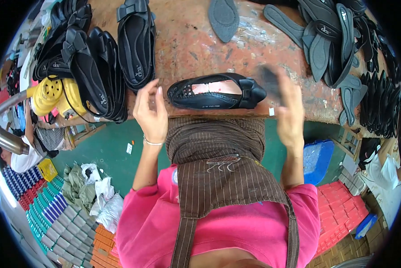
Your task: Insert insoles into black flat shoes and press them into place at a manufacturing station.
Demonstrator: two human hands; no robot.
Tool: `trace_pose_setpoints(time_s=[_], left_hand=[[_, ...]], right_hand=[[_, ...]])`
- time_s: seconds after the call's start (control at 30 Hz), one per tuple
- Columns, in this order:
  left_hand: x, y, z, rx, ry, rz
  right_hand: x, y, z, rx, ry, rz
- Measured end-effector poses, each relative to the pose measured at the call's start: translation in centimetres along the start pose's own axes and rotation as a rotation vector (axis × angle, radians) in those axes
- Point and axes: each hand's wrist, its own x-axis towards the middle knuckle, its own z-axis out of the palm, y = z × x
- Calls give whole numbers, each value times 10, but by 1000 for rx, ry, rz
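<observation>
- A worn reddish-brown workbench (196, 44) is seen, edged with black shoes.
- The left hand (150, 111) is held loosely open, empty, beside the shoe.
- A blurred dark insole (269, 82) is pinched by the right hand (290, 116).
- A black bow-trimmed flat shoe (216, 91) with pinkish lining is laid sideways at the bench edge.

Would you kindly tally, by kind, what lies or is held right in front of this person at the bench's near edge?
Black bow shoe: 1
Dark piece, blurred, in right hand: 1
Total: 2
</observation>
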Motion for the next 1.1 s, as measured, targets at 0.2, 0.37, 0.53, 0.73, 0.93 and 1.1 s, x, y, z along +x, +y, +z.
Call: trace_pose_setpoints(time_s=[0.2, 0.37, 0.53, 0.73, 0.93, 1.1], left_hand=[[-37, -32, 19, -330, -135, -248], [-33, -43, 27, -393, -93, -247], [-29, -41, 27, -402, -82, -279], [-19, -44, 36, -318, -11, -197], [-10, -51, 41, -369, 11, -332], [-5, -51, 42, -302, 58, -199]], right_hand=[[23, -9, 73, -352, -257, -280], [34, -4, 113, -243, -285, -263], [39, -2, 130, -190, -291, -216], [38, 0, 140, -253, -314, -224], [42, 4, 144, -227, -462, -350], [31, -6, 132, -436, -511, -368]])
